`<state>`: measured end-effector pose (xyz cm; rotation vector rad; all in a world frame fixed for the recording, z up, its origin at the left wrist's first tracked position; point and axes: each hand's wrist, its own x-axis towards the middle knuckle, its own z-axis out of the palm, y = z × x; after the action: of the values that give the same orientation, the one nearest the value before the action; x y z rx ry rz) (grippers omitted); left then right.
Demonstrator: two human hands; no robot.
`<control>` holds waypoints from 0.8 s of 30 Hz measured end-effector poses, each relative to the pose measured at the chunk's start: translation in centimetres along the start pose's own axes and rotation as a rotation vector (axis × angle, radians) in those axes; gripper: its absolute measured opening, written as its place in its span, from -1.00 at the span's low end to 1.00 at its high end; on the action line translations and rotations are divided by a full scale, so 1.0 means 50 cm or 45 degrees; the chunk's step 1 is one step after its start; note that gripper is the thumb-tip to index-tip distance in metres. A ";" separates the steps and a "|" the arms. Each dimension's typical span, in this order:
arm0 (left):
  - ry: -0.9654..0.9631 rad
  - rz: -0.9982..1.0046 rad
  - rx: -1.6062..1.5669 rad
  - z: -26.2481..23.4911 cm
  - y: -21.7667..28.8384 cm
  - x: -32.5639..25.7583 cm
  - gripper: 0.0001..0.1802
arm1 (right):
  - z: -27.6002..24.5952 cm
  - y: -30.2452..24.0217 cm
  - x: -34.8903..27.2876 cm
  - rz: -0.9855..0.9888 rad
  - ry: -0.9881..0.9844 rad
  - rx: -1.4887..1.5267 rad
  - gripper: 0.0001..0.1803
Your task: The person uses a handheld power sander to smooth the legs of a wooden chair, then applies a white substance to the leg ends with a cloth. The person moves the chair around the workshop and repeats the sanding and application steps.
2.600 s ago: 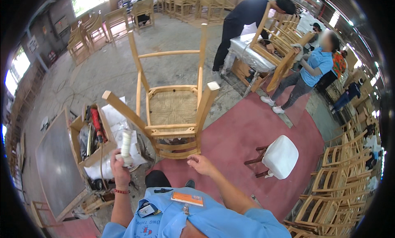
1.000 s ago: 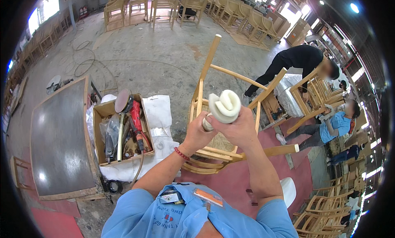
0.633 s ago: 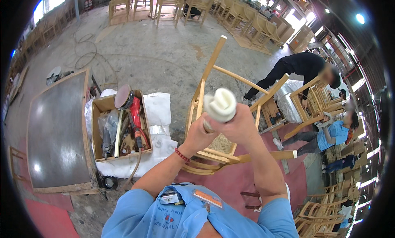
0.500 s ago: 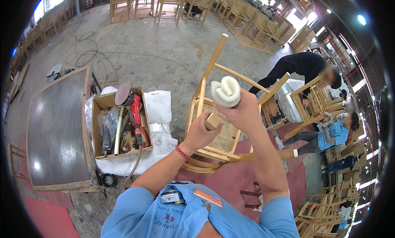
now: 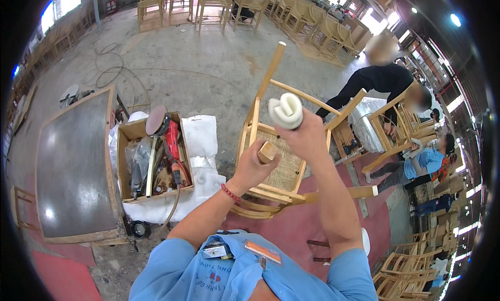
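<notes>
A light wooden chair (image 5: 291,168) with a woven seat lies tipped over in front of me, its legs pointing up and outward. My left hand (image 5: 251,168) is wrapped round one of its legs, just below the square leg end (image 5: 268,152). Above and to the right, my right hand (image 5: 306,138) grips a rolled white foam sheet (image 5: 285,111), its coiled end facing up. The roll is held over the chair, close to the leg in my left hand; whether it touches the wood I cannot tell.
To the left, a cardboard box (image 5: 126,184) holds a red sander (image 5: 172,145) and other tools, on white padding (image 5: 200,137). Beyond it stands a dark-topped table (image 5: 75,165). At the right, co-workers (image 5: 372,82) handle another chair (image 5: 398,121). A hose (image 5: 112,66) coils on the floor.
The foam roll has shifted slightly left and turned a little in my right hand. My left hand keeps its hold. A co-worker in blue at the right has moved slightly.
</notes>
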<state>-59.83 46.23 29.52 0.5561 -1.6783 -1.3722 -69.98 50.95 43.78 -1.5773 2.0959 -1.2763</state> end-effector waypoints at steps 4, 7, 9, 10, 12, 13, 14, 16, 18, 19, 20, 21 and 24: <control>0.061 0.171 0.014 -0.002 -0.004 -0.001 -0.62 | -0.007 0.019 -0.039 -0.049 -0.134 0.139 -0.67; 0.015 0.085 0.015 -0.003 -0.002 -0.005 -0.62 | -0.001 0.041 -0.072 -0.075 -0.021 0.075 -0.62; 0.001 0.049 -0.004 -0.002 0.000 -0.006 -0.63 | 0.000 0.050 -0.080 -0.057 0.019 0.184 -0.62; -0.007 0.038 0.003 -0.003 0.001 -0.007 -0.63 | 0.001 0.052 -0.079 -0.070 0.027 0.264 -0.65; -0.002 0.044 0.017 -0.003 0.000 -0.005 -0.64 | -0.001 0.052 -0.073 -0.373 -0.011 0.316 -0.65; 0.004 0.050 0.027 -0.003 -0.001 -0.005 -0.64 | -0.006 0.051 -0.069 -0.231 0.002 0.243 -0.62; -0.005 0.037 0.036 -0.003 -0.001 -0.004 -0.64 | -0.007 0.048 -0.067 -0.176 -0.017 0.144 -0.59; -0.009 0.058 0.051 -0.003 -0.002 -0.002 -0.64 | -0.012 0.044 -0.060 -0.063 0.029 -0.010 -0.54; 0.012 0.128 0.051 -0.001 -0.004 0.002 -0.64 | -0.013 0.043 -0.069 -0.142 -0.057 0.254 -0.60; 0.043 0.184 0.041 0.000 -0.005 0.001 -0.64 | -0.010 0.046 -0.067 -0.222 -0.088 0.389 -0.63; 0.049 0.194 0.049 0.002 -0.006 0.001 -0.64 | -0.011 0.048 -0.065 -0.439 -0.116 0.143 -0.65; 0.044 0.150 0.037 0.001 -0.007 -0.002 -0.65 | -0.013 0.053 -0.061 -0.318 0.003 0.085 -0.65; 0.037 0.078 0.066 0.001 -0.014 -0.010 -0.67 | -0.055 0.072 -0.041 -0.091 0.195 0.102 -0.70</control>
<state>-59.72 46.44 28.68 0.5475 -1.6980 -1.2739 -73.31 54.28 42.12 -1.5793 2.0632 -1.5306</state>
